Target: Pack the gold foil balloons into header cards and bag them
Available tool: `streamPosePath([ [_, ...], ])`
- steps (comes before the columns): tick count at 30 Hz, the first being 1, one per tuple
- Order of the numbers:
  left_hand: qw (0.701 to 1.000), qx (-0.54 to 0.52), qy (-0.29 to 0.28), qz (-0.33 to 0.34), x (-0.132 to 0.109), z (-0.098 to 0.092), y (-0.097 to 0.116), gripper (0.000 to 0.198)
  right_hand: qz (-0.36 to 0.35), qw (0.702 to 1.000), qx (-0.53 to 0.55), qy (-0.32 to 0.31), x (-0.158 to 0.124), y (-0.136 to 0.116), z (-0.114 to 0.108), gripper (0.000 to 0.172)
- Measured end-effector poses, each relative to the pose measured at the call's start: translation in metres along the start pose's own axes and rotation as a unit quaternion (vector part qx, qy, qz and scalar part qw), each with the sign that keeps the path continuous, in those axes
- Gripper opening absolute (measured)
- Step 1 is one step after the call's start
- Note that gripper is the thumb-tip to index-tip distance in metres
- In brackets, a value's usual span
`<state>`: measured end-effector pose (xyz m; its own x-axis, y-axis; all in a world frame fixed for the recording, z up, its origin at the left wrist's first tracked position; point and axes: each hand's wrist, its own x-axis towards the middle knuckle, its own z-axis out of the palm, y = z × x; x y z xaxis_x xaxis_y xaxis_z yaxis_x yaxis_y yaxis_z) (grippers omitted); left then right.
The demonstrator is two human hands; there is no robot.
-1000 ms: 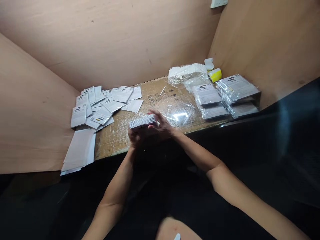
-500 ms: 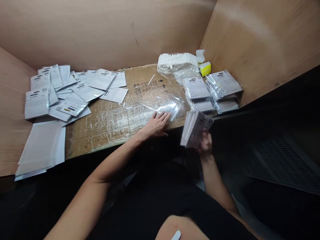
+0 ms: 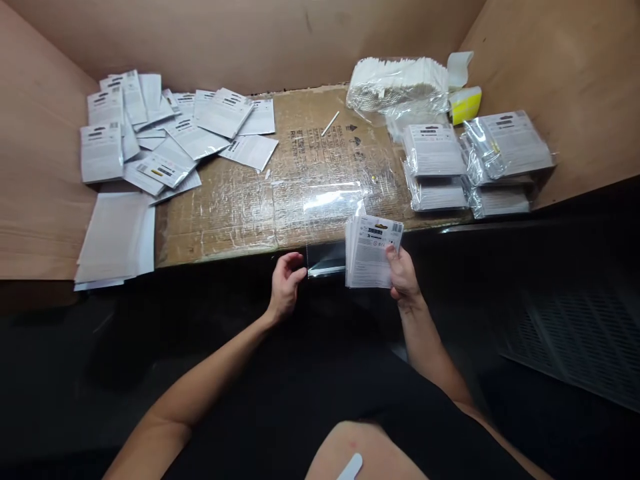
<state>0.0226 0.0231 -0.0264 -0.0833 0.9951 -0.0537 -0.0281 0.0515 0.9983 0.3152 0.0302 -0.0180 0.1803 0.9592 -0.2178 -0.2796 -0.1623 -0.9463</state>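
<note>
My right hand (image 3: 404, 272) grips a stack of printed cards (image 3: 375, 257) with hang holes, thumb on the front card and fingers behind. A clear plastic bag (image 3: 333, 200) lies flat by the stack, its lower part hanging over the board's front edge. At the bag's left edge is my left hand (image 3: 287, 285), its fingers curled with a gap between thumb and forefinger. Whether the thumb tip touches the bag, I cannot tell.
Loose printed packets (image 3: 195, 133) are heaped at the left above flat sheets (image 3: 117, 233). Bagged card stacks (image 3: 434, 150) stand at the right, near a bundle of white bags (image 3: 400, 83) and a yellow label roll (image 3: 465, 105). A white stick (image 3: 331, 123) lies on the cardboard (image 3: 225, 213).
My left hand has come off the cardboard and moved left and down past the front edge. The clear bag now overhangs that edge. The card stack has turned face-up and shifted left.
</note>
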Motion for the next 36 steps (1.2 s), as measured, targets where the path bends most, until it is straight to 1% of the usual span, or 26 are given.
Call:
streamPosePath([
  [1, 0.993, -0.077, 0.023, -0.090, -0.008, 0.007, 0.001, 0.043, -0.001, 1.000, -0.001, -0.004, -0.002, -0.001, 0.001, 0.059],
  [2, 0.974, -0.146, 0.018, -0.174, -0.013, 0.015, 0.002, 0.043, -0.001, 1.000, -0.001, -0.006, -0.003, -0.001, 0.003, 0.059],
  [3, 0.950, -0.197, -0.005, -0.240, -0.015, 0.024, 0.005, 0.042, 0.001, 1.000, 0.000, -0.006, -0.004, -0.001, 0.004, 0.059],
  [4, 0.931, -0.228, -0.028, -0.284, -0.014, 0.032, 0.008, 0.043, 0.003, 1.000, 0.000, -0.005, -0.005, -0.001, 0.005, 0.059],
  [5, 0.921, -0.240, -0.042, -0.304, -0.011, 0.041, 0.010, 0.045, 0.007, 1.000, -0.001, -0.003, -0.006, -0.001, 0.005, 0.059],
  [6, 0.920, -0.239, -0.040, -0.307, -0.006, 0.048, 0.012, 0.047, 0.010, 1.000, -0.004, -0.002, -0.007, -0.001, 0.004, 0.059],
  [7, 0.924, -0.232, -0.025, -0.301, -0.001, 0.055, 0.013, 0.046, 0.011, 1.000, -0.007, 0.001, -0.007, -0.003, 0.002, 0.059],
  [10, 0.935, -0.225, 0.029, -0.274, 0.010, 0.068, 0.012, 0.038, 0.007, 1.000, -0.021, 0.018, -0.012, -0.012, -0.016, 0.060],
  [11, 0.935, -0.227, 0.042, -0.267, 0.013, 0.071, 0.010, 0.035, 0.011, 0.999, -0.026, 0.013, -0.014, -0.016, -0.023, 0.060],
  [12, 0.936, -0.230, 0.052, -0.262, 0.015, 0.074, 0.008, 0.034, 0.025, 0.999, -0.033, -0.004, -0.018, -0.019, -0.029, 0.060],
  [13, 0.936, -0.232, 0.060, -0.259, 0.016, 0.076, 0.007, 0.033, 0.046, 0.998, -0.040, -0.037, -0.022, -0.022, -0.034, 0.060],
  [15, 0.935, -0.233, 0.066, -0.259, 0.017, 0.081, 0.006, 0.035, 0.099, 0.985, -0.048, -0.130, -0.029, -0.026, -0.037, 0.061],
  [18, 0.932, -0.233, 0.062, -0.270, 0.019, 0.085, 0.008, 0.037, 0.162, 0.949, -0.043, -0.266, -0.031, -0.025, -0.024, 0.063],
  [21, 0.935, -0.220, 0.023, -0.276, 0.019, 0.084, 0.015, 0.042, 0.196, 0.915, -0.032, -0.351, -0.021, -0.020, -0.005, 0.062],
  [23, 0.945, -0.191, -0.020, -0.267, 0.019, 0.080, 0.020, 0.052, 0.213, 0.900, -0.028, -0.380, -0.012, -0.020, 0.002, 0.061],
  [26, 0.957, -0.147, -0.064, -0.240, 0.019, 0.072, 0.025, 0.065, 0.226, 0.891, -0.030, -0.392, -0.002, -0.023, 0.003, 0.058],
  [29, 0.967, -0.112, -0.088, -0.212, 0.020, 0.061, 0.026, 0.066, 0.217, 0.901, -0.039, -0.374, 0.001, -0.028, -0.001, 0.059],
  [33, 0.968, -0.088, -0.117, -0.204, 0.018, 0.046, 0.026, 0.060, 0.162, 0.939, -0.069, -0.295, -0.001, -0.032, -0.006, 0.059],
  [36, 0.961, -0.108, -0.116, -0.228, 0.012, 0.039, 0.026, 0.053, 0.133, 0.951, -0.099, -0.260, -0.002, -0.031, -0.006, 0.055],
])
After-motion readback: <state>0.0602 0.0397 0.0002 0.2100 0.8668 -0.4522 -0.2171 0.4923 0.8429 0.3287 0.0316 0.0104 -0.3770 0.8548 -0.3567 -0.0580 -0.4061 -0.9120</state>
